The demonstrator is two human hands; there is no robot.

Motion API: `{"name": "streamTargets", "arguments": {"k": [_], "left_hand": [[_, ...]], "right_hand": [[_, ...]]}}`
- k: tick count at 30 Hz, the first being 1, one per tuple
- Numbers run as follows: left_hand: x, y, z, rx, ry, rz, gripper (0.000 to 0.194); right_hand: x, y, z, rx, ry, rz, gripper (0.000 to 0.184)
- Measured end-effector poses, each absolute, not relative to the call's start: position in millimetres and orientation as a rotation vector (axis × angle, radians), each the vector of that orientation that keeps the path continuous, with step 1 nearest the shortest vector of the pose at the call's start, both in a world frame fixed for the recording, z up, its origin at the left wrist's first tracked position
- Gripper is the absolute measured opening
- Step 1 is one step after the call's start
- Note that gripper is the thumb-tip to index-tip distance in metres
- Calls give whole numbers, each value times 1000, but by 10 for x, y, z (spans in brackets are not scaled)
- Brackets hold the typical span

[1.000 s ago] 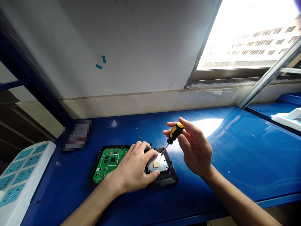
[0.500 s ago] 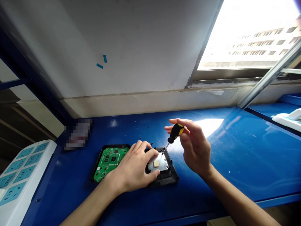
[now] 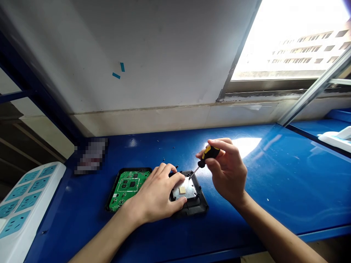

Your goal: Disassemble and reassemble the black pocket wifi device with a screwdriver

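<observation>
My right hand (image 3: 229, 171) grips a short screwdriver (image 3: 210, 154) with a black and yellow handle. The screwdriver leans to the right, its tip at the far right corner of a silver metal plate (image 3: 189, 191). That plate lies inside a black plastic cover (image 3: 199, 209), and a small beige pad (image 3: 182, 190) sits on it. Across the cover's left side lies my left hand (image 3: 161, 191), its index finger and thumb pressing on the plate and holding the cover down. Left of that hand, partly behind it, is a green circuit board (image 3: 128, 186) in a black case.
Several small screws (image 3: 163, 159) lie on the blue table (image 3: 274, 182) beyond the cover. A white power strip (image 3: 30, 197) with blue sockets stands at the left. A blurred item (image 3: 91, 156) lies at the back left. The wall and a window stand behind.
My right hand has turned the screwdriver's handle, and its fingers have shifted around the grip. The handle now leans further to the right. My left hand and the cover stay in place.
</observation>
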State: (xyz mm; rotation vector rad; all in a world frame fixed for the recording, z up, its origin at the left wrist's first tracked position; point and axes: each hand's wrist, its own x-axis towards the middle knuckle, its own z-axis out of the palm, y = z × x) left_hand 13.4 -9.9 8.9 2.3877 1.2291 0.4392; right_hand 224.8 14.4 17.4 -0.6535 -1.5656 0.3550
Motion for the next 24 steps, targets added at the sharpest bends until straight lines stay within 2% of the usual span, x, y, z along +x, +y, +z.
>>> {"name": "streamTargets", "arguments": {"k": [7, 10, 13, 17, 21, 24], "left_hand": [[133, -112, 89, 2388, 1225, 449, 32], [133, -109, 92, 2388, 1219, 445, 31], [132, -107, 95, 2389, 1218, 433, 31], [134, -111, 91, 2387, 1223, 438, 32], [138, -113, 90, 2390, 1224, 442, 32], [138, -109, 90, 2395, 1220, 434, 32]], "right_hand": [[2230, 103, 167, -667, -1556, 423, 42], [2246, 141, 142, -668, -1558, 352, 48], [2281, 165, 121, -657, -1603, 253, 45], [2285, 131, 137, -600, -1648, 307, 40], [2256, 110, 156, -604, -1638, 384, 46], [2263, 135, 135, -664, -1624, 311, 53]]}}
